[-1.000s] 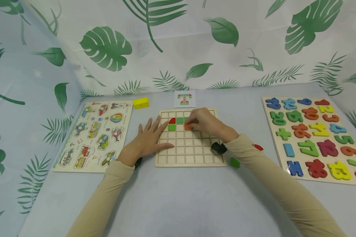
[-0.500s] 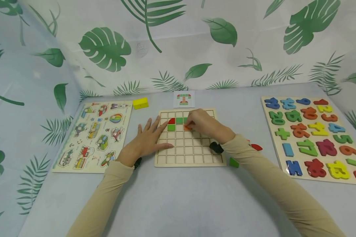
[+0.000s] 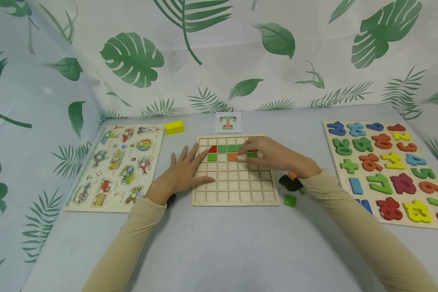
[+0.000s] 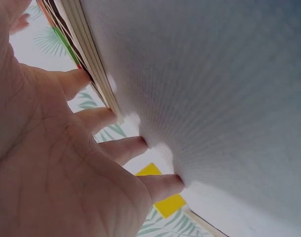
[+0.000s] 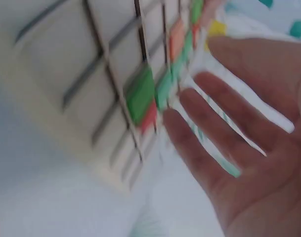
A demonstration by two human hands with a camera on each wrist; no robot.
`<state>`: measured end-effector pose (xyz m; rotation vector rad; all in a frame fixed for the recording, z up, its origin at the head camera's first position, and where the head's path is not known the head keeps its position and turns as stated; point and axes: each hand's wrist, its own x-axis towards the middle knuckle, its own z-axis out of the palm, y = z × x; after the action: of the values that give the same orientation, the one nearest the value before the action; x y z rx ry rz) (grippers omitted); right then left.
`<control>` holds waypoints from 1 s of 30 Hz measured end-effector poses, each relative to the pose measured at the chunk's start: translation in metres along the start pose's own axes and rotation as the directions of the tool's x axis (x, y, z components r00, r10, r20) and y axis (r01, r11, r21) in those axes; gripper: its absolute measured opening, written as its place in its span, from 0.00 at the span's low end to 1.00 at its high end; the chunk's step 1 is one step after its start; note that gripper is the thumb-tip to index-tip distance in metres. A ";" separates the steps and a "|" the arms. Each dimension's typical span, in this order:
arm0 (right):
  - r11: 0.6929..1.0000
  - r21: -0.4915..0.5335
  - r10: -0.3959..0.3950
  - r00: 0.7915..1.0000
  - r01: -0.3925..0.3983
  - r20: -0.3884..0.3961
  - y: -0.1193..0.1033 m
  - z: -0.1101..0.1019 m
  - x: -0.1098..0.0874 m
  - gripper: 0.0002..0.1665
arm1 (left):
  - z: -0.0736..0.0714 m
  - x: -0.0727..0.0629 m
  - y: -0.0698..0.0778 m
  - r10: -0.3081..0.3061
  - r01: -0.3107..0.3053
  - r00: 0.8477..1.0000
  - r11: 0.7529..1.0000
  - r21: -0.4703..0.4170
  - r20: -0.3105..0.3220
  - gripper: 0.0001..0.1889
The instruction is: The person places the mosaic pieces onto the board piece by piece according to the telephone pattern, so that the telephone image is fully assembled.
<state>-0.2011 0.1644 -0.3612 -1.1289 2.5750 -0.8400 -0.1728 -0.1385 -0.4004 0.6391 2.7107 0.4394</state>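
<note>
A wooden grid board (image 3: 235,196) lies in front of me with coloured blocks in its upper cells. Among them are a red quarter-round (image 3: 213,149), a green square (image 3: 212,157), a row of green blocks (image 3: 222,148) and an orange square (image 3: 232,156). My left hand (image 3: 180,172) rests with spread fingers on the board's left edge. Over the upper right cells is my right hand (image 3: 264,153), its fingers extended and holding nothing in the right wrist view. Close to those fingers sit a green block (image 5: 140,96) and a red block (image 5: 149,116) on the board.
Behind the board lies a pattern card (image 3: 228,122). A yellow block (image 3: 174,126) stands at back left, beside a picture puzzle (image 3: 95,170). To the right is a number puzzle (image 3: 361,178). Loose on the table are a green block (image 3: 290,200) and an orange piece (image 3: 292,175).
My right hand has let go of the orange square and moved right, leaving it uncovered in its cell. The left hand stays in place.
</note>
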 end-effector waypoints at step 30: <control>0.979 0.017 0.201 0.971 -0.205 0.127 0.039 -0.029 -0.089 0.13 | -0.001 0.000 0.000 0.007 -0.007 1.000 1.000 0.009 -0.001 0.50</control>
<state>-0.1753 0.2621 -0.3634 -0.8613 2.5127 -0.7335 -0.1734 -0.1389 -0.3998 0.6508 2.7132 0.4300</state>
